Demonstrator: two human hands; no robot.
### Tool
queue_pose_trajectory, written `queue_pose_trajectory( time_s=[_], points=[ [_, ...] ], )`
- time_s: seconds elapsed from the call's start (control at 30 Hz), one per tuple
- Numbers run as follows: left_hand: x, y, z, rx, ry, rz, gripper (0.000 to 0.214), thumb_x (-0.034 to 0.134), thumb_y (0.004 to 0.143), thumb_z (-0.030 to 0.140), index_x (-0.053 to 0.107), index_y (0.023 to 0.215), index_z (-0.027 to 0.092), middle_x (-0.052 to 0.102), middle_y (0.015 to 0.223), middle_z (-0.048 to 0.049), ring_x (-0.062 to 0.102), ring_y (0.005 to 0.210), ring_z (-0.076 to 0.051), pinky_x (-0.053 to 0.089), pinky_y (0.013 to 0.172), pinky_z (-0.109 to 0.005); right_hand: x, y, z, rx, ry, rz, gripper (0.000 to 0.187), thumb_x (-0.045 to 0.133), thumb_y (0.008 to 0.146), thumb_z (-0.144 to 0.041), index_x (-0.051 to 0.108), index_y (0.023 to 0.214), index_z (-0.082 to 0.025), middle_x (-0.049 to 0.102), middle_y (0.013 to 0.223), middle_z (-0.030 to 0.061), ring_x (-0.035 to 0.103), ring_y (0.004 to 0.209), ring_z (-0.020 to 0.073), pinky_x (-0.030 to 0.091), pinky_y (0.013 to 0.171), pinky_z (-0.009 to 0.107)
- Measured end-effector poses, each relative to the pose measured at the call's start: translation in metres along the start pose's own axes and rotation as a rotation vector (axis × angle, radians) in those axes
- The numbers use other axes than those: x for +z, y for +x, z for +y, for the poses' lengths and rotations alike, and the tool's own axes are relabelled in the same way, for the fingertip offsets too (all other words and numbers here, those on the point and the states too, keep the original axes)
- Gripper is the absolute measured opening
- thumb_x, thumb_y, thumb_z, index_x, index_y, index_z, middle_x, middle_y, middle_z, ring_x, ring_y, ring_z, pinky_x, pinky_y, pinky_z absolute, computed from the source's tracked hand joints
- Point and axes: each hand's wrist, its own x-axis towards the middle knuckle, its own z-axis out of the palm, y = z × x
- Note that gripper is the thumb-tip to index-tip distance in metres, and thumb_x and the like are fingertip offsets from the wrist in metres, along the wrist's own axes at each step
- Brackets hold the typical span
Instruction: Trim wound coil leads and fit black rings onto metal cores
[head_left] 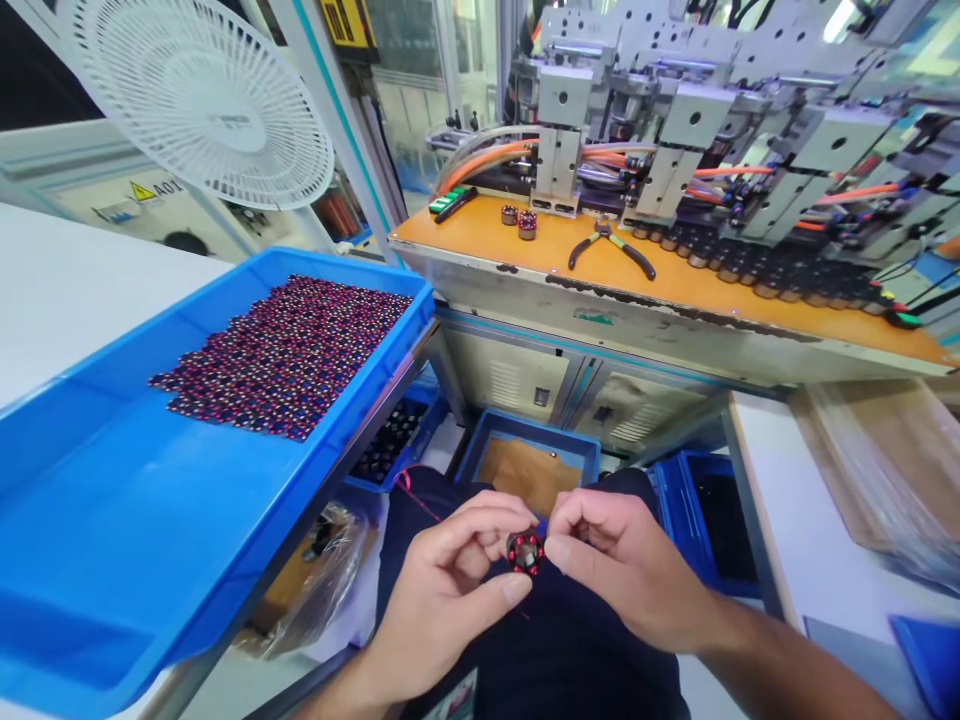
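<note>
Blue tray (pixel 150 500) left, pliers (pixel 603 231) on the far bench (pixel 480 235); left hand (pixel 450 575) pinches a ring part (pixel 525 553); right hand (pixel 634 550) beside it, grip unclear.

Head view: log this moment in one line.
left hand: holds round part; right hand: close beside it; blue tray: many small parts

Left hand (pixel 448 572) pinching, right hand (pixel 634 550) just beside, curled

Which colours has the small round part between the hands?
The round part is dark with red spots, seen in the head view.
</note>
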Motion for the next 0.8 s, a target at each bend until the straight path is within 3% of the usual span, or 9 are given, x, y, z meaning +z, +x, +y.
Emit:
queue_pose_trajectory(
  time_s=[0.2,0.47,0.63,0.73,0.8],
  points=[
    [-0.001,-0.002,0.001,-0.033,-0.063,-0.004,0.026,0.079,0.075,0.019,0.078,0.1,0.025,0.067,0.101,-0.0057,0.065,0.086,-0.012,0.052,0.078,-0.019,-0.025,-0.007,-0.008,0.08,-0.129,-0.169,0.025,0.068,0.084,-0.034,0.058,0.071,-0.015,0.054,0.069,-0.002,0.046,0.064,0.0094,0.038,0.063,0.022],
    [0.01,-0.003,0.006,-0.113,0.013,-0.05,0.023,0.081,0.072,0.021,0.08,0.095,0.023,0.067,0.1,-0.0072,0.063,0.083,-0.014,0.051,0.075,-0.023,-0.013,-0.005,-0.01,0.02,-0.085,-0.09,0.023,0.062,0.085,-0.034,0.057,0.072,-0.015,0.055,0.068,-0.0021,0.045,0.064,0.0094,0.038,0.062,0.023],
    [0.009,-0.007,0.005,-0.131,-0.086,-0.061,0.026,0.082,0.07,0.021,0.08,0.096,0.023,0.066,0.097,-0.0075,0.06,0.075,-0.012,0.05,0.07,-0.023,-0.031,-0.006,0.001,0.045,-0.136,-0.06,0.027,0.067,0.084,-0.035,0.055,0.069,-0.016,0.051,0.064,-0.0039,0.043,0.061,0.0084,0.037,0.06,0.022],
    [0.01,-0.007,0.005,-0.138,-0.106,-0.087,0.027,0.082,0.07,0.021,0.08,0.097,0.023,0.066,0.097,-0.0077,0.06,0.077,-0.012,0.05,0.07,-0.023,-0.037,-0.001,-0.004,0.052,-0.161,-0.046,0.021,0.07,0.082,-0.033,0.06,0.079,-0.016,0.057,0.073,-0.0017,0.05,0.068,0.0103,0.042,0.065,0.023],
    [0.013,-0.007,0.006,-0.16,-0.086,-0.103,0.027,0.082,0.07,0.022,0.08,0.097,0.023,0.068,0.1,-0.0083,0.061,0.08,-0.014,0.051,0.073,-0.024,-0.034,0.005,-0.011,-0.016,-0.146,-0.097,0.024,0.074,0.079,-0.033,0.064,0.093,-0.016,0.062,0.088,0.0012,0.056,0.081,0.0126,0.046,0.075,0.025]
  ],
)
